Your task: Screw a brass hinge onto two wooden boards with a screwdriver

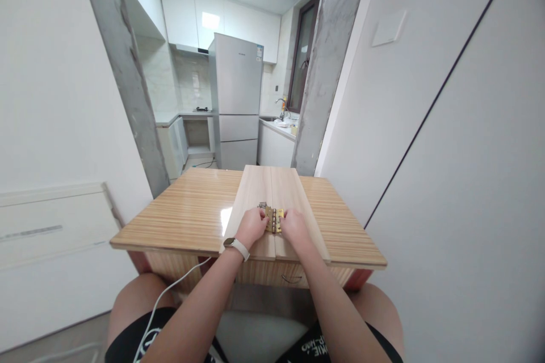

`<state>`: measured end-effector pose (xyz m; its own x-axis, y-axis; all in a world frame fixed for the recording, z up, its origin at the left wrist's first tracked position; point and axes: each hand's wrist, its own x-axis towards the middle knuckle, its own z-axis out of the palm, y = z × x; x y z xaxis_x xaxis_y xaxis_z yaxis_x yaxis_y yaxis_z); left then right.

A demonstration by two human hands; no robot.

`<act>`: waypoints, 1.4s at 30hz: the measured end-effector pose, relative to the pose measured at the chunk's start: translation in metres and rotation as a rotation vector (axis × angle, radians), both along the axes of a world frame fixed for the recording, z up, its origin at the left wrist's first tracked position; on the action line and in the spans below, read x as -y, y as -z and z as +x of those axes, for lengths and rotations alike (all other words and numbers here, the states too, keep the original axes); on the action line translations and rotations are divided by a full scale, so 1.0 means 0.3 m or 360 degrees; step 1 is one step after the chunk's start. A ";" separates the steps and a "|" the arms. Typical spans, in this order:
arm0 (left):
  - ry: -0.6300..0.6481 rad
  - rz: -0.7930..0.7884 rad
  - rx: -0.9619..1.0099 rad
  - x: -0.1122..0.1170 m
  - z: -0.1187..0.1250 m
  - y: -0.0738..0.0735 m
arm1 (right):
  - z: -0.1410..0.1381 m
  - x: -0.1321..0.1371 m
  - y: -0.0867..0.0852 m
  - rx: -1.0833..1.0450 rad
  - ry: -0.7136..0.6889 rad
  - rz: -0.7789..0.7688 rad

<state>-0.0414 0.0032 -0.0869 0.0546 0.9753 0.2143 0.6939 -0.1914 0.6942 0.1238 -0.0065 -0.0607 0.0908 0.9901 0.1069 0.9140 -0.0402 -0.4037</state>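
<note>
Two pale wooden boards (255,193) lie side by side on a striped wooden table (191,215), running away from me. A brass hinge (274,220) sits across the seam between them. My left hand (251,227), with a white wristband, has its fingers curled on the hinge's left leaf. My right hand (294,228) grips the right leaf the same way. A small metal piece (262,205) lies just beyond the left hand's fingers.
The table stands between a white wall on the left and a white panelled wall on the right. Behind it two grey concrete pillars frame a kitchen with a silver fridge (237,102). A white cable (170,289) runs over my left thigh.
</note>
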 end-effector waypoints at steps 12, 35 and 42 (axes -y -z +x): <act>0.0026 0.0082 0.0007 0.029 -0.011 0.012 | -0.007 0.053 -0.030 0.0150 -0.0077 0.0004; 0.0436 0.0411 -0.0234 0.087 -0.074 0.051 | 0.125 0.124 0.090 -0.0004 -0.0721 0.0419; 0.0423 0.0418 -0.0246 0.100 -0.068 0.040 | 0.133 0.115 0.120 -0.0130 -0.0693 0.0489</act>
